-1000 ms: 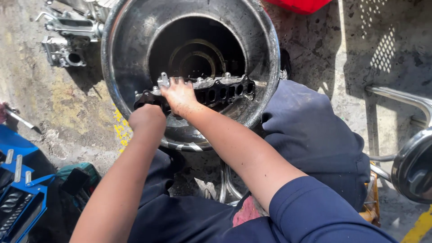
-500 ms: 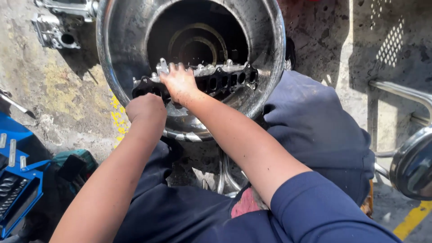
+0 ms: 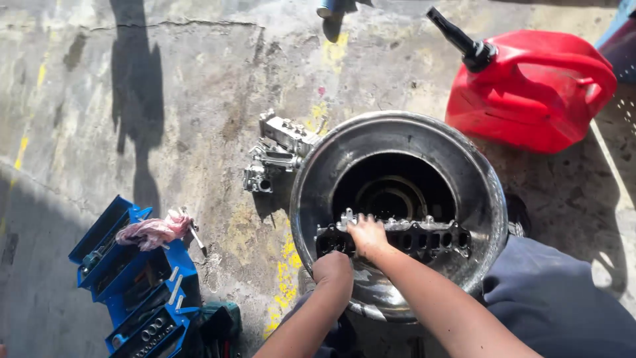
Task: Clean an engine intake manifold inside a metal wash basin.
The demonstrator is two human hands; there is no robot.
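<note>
Gripping the dark metal manifold (image 3: 397,240) with the right hand (image 3: 366,237), fingers curling over its top edge, the person is holding it propped inside the big steel drum (image 3: 311,192). The left hand (image 3: 333,268) is sitting balled at the manifold's left end, but its fingers are hidden behind the knuckles, so I cannot tell whether that grip is holding the part or just pressing on it. Both arms are running off the bottom edge, and the drum's depths are sinking into black shadow (only faint rings are showing down there). Counting now: one drum, one manifold with a row of oval ports, one red fuel can (image 3: 536,89), one blue toolbox (image 3: 136,282) lying open with a pink rag (image 3: 152,231) on it, one separate metal engine part (image 3: 275,152) on the concrete floor (image 3: 165,99) just left of the drum. Compared with a moment ago, the view is pulling back and up: the can and the toolbox are coming fully into sight, while the hands are keeping their places on the manifold.
</note>
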